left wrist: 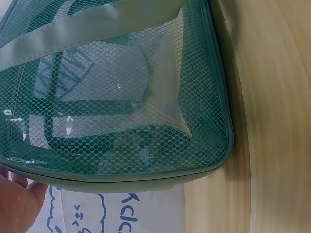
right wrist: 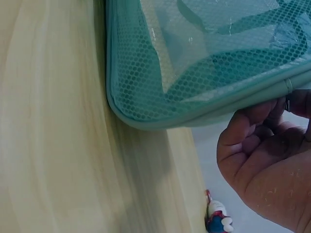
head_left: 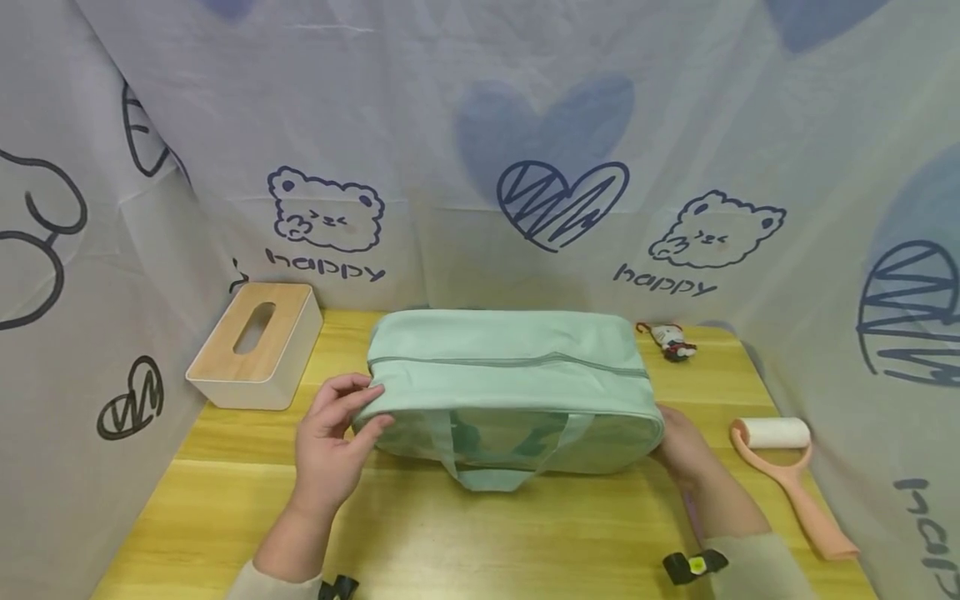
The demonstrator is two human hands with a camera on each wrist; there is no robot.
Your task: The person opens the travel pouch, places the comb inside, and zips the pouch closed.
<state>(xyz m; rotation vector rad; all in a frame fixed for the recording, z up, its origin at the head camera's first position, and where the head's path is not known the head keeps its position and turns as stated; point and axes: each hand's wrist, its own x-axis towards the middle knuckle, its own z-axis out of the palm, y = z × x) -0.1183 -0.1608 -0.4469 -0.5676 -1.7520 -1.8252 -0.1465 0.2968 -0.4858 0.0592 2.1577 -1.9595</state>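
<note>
A mint-green zippered handbag (head_left: 510, 379) with see-through mesh sides and a strap handle (head_left: 491, 479) stands on the table. My left hand (head_left: 333, 437) holds its left end, thumb in front and fingers along the upper edge; part of this hand (left wrist: 19, 204) shows in the left wrist view. At the opposite end is my right hand (head_left: 684, 446), its fingertips hidden behind the bag in the head view. In the right wrist view its curled fingers pinch a small metal zipper pull (right wrist: 287, 103) at the bag's edge. The zipper (head_left: 480, 362) runs along the top and looks closed.
A tissue box (head_left: 258, 346) with a wooden lid stands at the back left. A small figurine (head_left: 672, 342) lies behind the bag's right end. Farther right is a peach-handled lint roller (head_left: 795, 475). Printed cloth (head_left: 442, 233) hangs around the wooden table (head_left: 420, 542).
</note>
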